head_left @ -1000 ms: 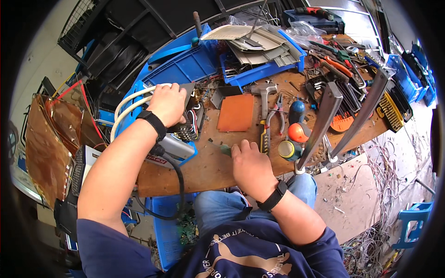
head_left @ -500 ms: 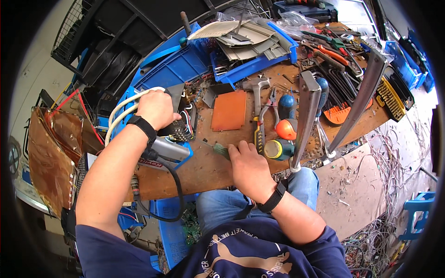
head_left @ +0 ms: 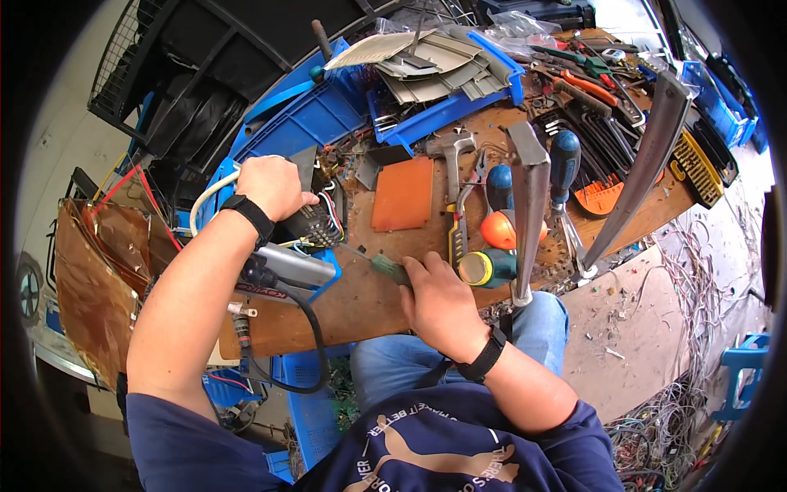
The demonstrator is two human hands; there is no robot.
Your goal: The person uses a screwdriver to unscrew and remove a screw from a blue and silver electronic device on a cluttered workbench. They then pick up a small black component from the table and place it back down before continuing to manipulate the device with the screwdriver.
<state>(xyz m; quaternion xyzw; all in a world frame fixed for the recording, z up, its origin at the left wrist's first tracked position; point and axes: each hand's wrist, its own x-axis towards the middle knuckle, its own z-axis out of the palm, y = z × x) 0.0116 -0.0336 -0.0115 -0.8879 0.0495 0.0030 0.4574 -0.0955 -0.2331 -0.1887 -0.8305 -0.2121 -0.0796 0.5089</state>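
A: In the head view, the right hand (head_left: 443, 305) sits slightly nearer the body than in the earlier frame; more of the green-handled screwdriver (head_left: 388, 268) shows ahead of it.

B: How are the hands set?

A: The right fingers pinch the screwdriver's handle, its blade aimed left at the dark block (head_left: 315, 226); contact at the tip cannot be told. The left hand (head_left: 270, 187) curls just beyond the block, thumb reaching toward it; what its fingers close on is hidden.

B: How is the step best done?

A: It appears to be tool work on the block: a firm left hold, fingers outside the blade's line, and steady, straight pressure should serve.

B: And the margins?

A: Open room lies over the table (head_left: 352, 307), between blade and near edge. Rightward, the yellow-rimmed cylinder (head_left: 475, 268) and metal post (head_left: 532, 197) limit travel; the black cable (head_left: 322, 353), looping past the edge, could snag.
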